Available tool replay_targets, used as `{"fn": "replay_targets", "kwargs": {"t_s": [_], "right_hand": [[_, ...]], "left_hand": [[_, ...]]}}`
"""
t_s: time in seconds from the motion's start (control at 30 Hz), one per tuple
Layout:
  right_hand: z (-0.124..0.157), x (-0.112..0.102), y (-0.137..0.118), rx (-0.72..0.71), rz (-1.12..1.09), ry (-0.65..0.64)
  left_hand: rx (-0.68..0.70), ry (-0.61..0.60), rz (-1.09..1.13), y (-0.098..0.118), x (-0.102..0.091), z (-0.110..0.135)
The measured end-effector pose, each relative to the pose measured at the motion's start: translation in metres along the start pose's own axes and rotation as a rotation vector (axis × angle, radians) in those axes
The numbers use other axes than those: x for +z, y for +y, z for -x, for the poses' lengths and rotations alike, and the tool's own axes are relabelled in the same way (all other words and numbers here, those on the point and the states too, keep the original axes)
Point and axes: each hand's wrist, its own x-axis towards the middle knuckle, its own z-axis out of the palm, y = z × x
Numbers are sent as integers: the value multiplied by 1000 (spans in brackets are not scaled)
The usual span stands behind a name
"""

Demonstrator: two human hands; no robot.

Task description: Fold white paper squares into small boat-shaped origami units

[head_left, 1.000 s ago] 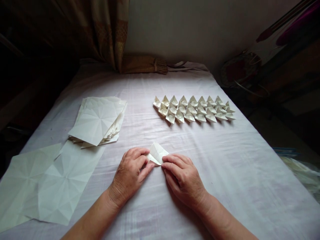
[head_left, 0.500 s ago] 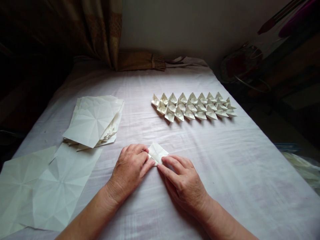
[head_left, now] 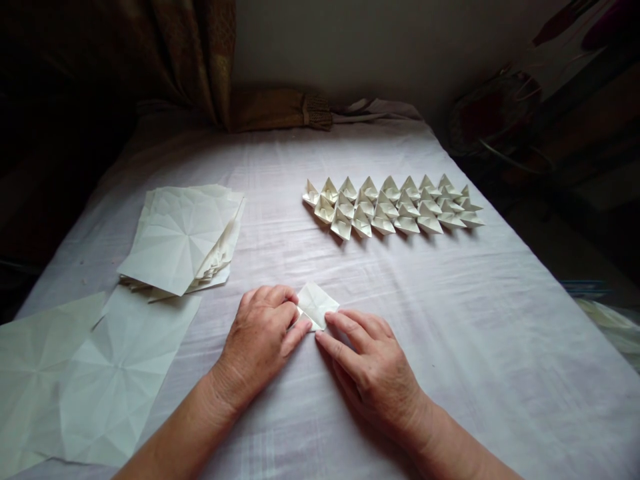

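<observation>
A small folded white paper piece [head_left: 316,303] lies on the pale cloth in front of me. My left hand [head_left: 263,340] has its fingers curled and pinches the piece's left edge. My right hand [head_left: 373,367] presses its near right edge with the fingertips, fingers held together. Farther back on the right, several finished folded paper shapes [head_left: 390,207] sit in tight rows.
A stack of creased square sheets [head_left: 183,237] rests at the left, with flat creased sheets [head_left: 95,373] spread nearer the front left corner. A curtain and a rolled brown cloth [head_left: 280,110] lie at the far edge. Dark clutter [head_left: 500,120] stands beyond the right side of the cloth-covered surface [head_left: 500,333].
The view has tilted slightly. My hands have stayed on the small folded piece, with the fingertips shifting a little along its near edge.
</observation>
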Motion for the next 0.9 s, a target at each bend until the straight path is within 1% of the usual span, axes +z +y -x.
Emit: {"fn": "replay_targets", "kwargs": {"t_s": [0.2, 0.37, 0.6, 0.73, 0.9], "right_hand": [[-1, 1, -2, 35, 9, -28], [-3, 0, -3, 25, 12, -22], [-1, 2, -3, 29, 6, -22], [-1, 2, -3, 19, -1, 1], [-2, 2, -4, 34, 21, -16]], "left_hand": [[4, 0, 10, -1, 0, 1], [-10, -2, 27, -1, 0, 1], [-16, -45, 136, -6, -2, 1], [-21, -86, 128, -5, -5, 1], [-1, -86, 113, -4, -5, 0]]}}
